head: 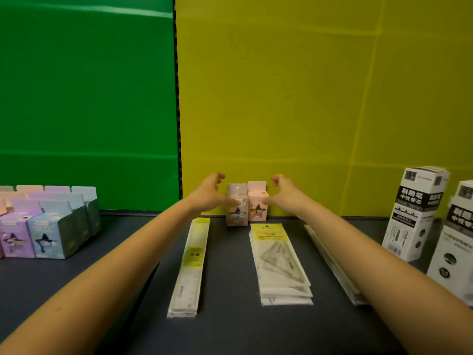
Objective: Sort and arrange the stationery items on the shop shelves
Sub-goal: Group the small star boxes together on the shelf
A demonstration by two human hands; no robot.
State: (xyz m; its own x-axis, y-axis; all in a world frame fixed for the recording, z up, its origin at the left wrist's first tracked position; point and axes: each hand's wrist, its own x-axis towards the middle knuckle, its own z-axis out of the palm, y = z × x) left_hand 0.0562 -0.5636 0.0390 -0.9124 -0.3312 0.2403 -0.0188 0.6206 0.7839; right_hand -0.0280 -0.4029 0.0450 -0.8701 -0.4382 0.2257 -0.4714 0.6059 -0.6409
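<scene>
Two small boxes stand side by side at the back of the dark shelf [230,329], against the yellow wall: a grey box [238,208] and a pink box [258,201], each with a star window. My left hand [208,194] is just left of the grey box, fingers spread, thumb near its front. On the other side, my right hand [284,192] is also spread, its thumb near the pink box. Neither hand closes on a box. Whether the thumbs touch the boxes is unclear because of blur.
A stack of bagged rulers [190,267] lies left of centre, and a stack of bagged set squares [280,265] at centre. Another bagged stack [332,265] lies under my right forearm. Several pastel boxes [48,226] stand at left. Tall white boxes [414,213] stand at right.
</scene>
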